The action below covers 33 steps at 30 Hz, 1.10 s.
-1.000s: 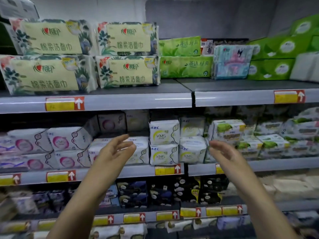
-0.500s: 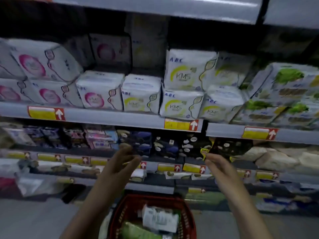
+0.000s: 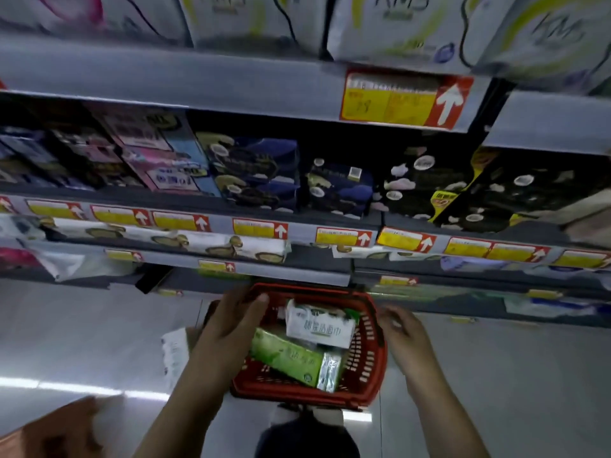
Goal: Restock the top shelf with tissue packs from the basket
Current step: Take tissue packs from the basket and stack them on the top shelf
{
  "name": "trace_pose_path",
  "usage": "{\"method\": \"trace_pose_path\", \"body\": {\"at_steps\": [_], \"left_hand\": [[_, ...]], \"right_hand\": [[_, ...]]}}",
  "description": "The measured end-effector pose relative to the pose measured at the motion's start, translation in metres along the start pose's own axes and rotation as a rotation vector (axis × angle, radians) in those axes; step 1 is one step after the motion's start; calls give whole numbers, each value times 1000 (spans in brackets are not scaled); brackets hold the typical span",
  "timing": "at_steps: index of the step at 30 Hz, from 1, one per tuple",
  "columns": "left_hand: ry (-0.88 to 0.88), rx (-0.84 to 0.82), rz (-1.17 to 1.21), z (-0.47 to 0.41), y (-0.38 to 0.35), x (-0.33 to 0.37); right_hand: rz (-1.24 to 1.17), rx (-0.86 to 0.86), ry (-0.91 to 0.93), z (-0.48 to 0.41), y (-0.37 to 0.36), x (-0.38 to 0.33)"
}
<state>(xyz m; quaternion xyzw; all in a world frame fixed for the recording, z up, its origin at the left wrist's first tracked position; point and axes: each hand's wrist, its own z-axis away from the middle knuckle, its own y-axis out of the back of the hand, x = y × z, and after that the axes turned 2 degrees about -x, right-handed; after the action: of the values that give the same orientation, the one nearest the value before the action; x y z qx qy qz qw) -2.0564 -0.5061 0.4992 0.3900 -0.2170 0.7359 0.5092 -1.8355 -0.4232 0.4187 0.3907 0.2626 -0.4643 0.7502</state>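
A red plastic basket (image 3: 370,368) stands on the floor in front of the shelving. Inside it lie a white tissue pack (image 3: 319,327) with green lettering and, below that, a green tissue pack (image 3: 291,357). My left hand (image 3: 231,322) hovers over the basket's left rim with fingers loosely spread, holding nothing. My right hand (image 3: 401,328) is just outside the basket's right rim, fingers relaxed and empty. The top shelf is out of view.
Grey shelves (image 3: 198,77) with yellow and red price tags rise behind the basket, filled with white, pink and dark packs. A white pack (image 3: 173,355) lies on the grey floor left of the basket. A brown carton corner (image 3: 49,434) shows at bottom left.
My view has swung down from the upper shelves to the floor. Both hands dropped from shelf height to either side of the basket, which now shows in full.
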Motion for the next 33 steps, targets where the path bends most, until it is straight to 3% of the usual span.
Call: {"method": "trace_pose_path", "body": {"at_steps": [4, 10, 16, 23, 28, 33], "left_hand": [[54, 20, -47, -20, -3, -27], [-10, 183, -58, -61, -9, -76], [65, 209, -91, -110, -17, -143], [161, 130, -77, -159, -31, -222], [216, 35, -102, -193, -37, -283], [268, 84, -122, -242, -35, -330]], "right_hand": [[-35, -5, -123, -10, -14, 41], [128, 23, -139, -33, -19, 95], [195, 24, -199, -71, -30, 155], [-146, -82, -449, -115, -50, 201], [62, -43, -414, -148, -65, 253], [86, -58, -438, -183, -84, 291]]}}
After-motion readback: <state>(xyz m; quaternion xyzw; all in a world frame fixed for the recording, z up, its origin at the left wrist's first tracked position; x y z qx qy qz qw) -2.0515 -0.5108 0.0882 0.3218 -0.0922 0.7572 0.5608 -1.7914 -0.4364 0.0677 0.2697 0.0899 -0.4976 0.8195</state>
